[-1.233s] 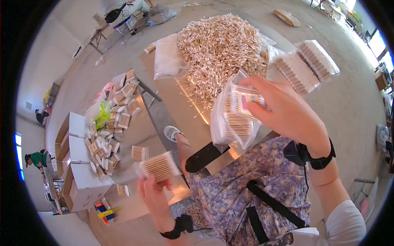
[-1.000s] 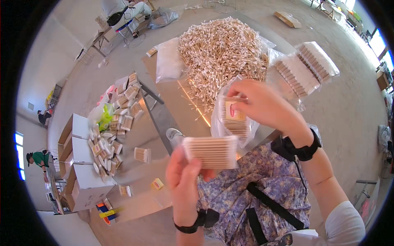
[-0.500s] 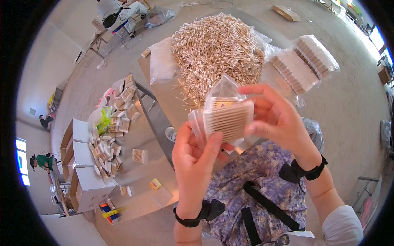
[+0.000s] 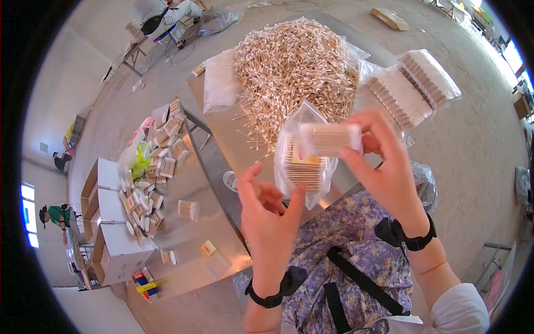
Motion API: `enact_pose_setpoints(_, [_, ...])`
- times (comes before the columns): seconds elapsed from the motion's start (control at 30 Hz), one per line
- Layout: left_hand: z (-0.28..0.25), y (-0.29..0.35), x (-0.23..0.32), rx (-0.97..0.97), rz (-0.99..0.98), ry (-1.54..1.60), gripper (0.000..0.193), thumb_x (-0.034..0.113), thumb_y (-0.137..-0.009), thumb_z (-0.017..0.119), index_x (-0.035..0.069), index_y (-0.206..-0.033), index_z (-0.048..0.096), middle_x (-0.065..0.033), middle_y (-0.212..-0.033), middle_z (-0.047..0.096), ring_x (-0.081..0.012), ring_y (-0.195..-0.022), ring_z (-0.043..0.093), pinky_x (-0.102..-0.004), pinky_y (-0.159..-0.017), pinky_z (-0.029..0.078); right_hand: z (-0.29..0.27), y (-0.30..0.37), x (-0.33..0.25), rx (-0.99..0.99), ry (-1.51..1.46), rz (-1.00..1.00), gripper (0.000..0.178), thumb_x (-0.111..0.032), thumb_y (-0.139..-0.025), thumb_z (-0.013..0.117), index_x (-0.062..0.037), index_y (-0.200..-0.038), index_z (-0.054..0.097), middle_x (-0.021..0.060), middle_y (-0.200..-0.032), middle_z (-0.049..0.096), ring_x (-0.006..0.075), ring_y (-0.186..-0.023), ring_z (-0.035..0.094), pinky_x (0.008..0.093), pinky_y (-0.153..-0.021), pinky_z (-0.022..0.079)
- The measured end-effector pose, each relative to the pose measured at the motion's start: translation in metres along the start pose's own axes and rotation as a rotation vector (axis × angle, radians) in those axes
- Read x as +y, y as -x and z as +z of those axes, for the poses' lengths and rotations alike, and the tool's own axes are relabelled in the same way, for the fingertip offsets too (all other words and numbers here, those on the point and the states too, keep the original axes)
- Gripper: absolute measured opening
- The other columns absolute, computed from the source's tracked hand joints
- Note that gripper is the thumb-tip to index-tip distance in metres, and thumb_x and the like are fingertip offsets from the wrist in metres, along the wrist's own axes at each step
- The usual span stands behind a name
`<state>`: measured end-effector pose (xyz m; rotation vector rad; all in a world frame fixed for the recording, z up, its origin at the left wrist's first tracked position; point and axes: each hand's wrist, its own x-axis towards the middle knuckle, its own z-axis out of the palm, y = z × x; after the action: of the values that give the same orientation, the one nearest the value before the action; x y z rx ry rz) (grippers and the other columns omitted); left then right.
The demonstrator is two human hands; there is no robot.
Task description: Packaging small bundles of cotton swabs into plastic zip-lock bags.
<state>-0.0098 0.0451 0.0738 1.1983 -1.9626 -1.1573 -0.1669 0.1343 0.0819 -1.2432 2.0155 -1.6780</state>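
Observation:
My right hand [image 4: 384, 172] pinches a small clear packet of cotton swabs [image 4: 331, 139] by its right end; motion smears the packet slightly. Under it is an open clear plastic bag [image 4: 285, 178] with rows of wooden-stick swabs and a yellow label [image 4: 305, 156] inside. The packet covers part of that bag's upper right. My left hand [image 4: 270, 220] is beside the bag's lower left with fingers apart and nothing in them. Its thumb overlaps the bag's edge; whether it touches I cannot tell. Behind rises a big heap of loose cotton swabs [image 4: 295, 67] on the metal table.
A flat stack of clear bags [image 4: 221, 83] lies left of the heap, bundled swab packs [image 4: 414, 86] to its right. On the left table [image 4: 194, 256] are piled swab packets [image 4: 144, 206], white cartons [image 4: 119, 245] and a yellow-blue tool [image 4: 146, 286]. Other people sit or stand farther off.
The packet has passed from my left hand to my right, moving up and right. My left hand has let go and spread its fingers. The filled bag behind is now more exposed.

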Motion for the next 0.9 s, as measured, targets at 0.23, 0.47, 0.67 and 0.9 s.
enact_pose_setpoints(0.23, [0.008, 0.002, -0.006, -0.009, -0.009, 0.455, 0.041, 0.001, -0.089, 0.059, 0.004, -0.126, 0.04, -0.0015, -0.077, 0.058, -0.0042, -0.061, 0.052, -0.0163, -0.053, 0.039, 0.013, -0.001, 0.004, -0.267, 0.109, -0.26, 0.032, 0.004, -0.071, 0.061, -0.0052, -0.101, 0.053, 0.0122, -0.093, 0.06, 0.0329, -0.089, 0.06, 0.0361, -0.077, 0.049])
enact_pose_setpoints(0.47, [0.001, 0.005, -0.006, 0.02, 0.135, 0.274, 0.039, -0.001, -0.089, 0.056, 0.004, -0.124, 0.041, -0.0011, -0.073, 0.056, -0.0036, -0.059, 0.048, -0.0173, -0.051, 0.038, 0.016, -0.019, 0.007, -0.418, 0.563, -0.555, 0.028, -0.007, -0.072, 0.066, -0.0061, -0.095, 0.051, 0.0057, -0.082, 0.056, 0.0263, -0.081, 0.061, 0.0355, -0.083, 0.045])
enact_pose_setpoints(0.67, [-0.007, 0.006, 0.004, 0.106, 0.33, -0.22, 0.036, -0.005, -0.075, 0.062, 0.003, -0.109, 0.055, -0.0049, -0.083, 0.058, -0.0141, -0.072, 0.053, -0.027, -0.066, 0.042, 0.01, -0.014, 0.005, -0.563, 0.54, -0.555, 0.027, -0.017, -0.077, 0.067, -0.0057, -0.098, 0.054, 0.006, -0.088, 0.057, 0.0237, -0.092, 0.059, 0.0361, -0.084, 0.044])
enact_pose_setpoints(0.9, [-0.008, -0.007, 0.011, -0.125, 0.805, -0.667, 0.043, -0.004, -0.063, 0.067, 0.005, -0.104, 0.061, -0.0077, -0.103, 0.061, -0.0264, -0.105, 0.057, -0.0408, -0.093, 0.04, -0.003, -0.004, 0.024, -0.251, 0.199, -0.484, 0.037, -0.021, -0.079, 0.073, -0.0059, -0.107, 0.055, 0.01, -0.1, 0.059, 0.0238, -0.097, 0.057, 0.0376, -0.085, 0.045])
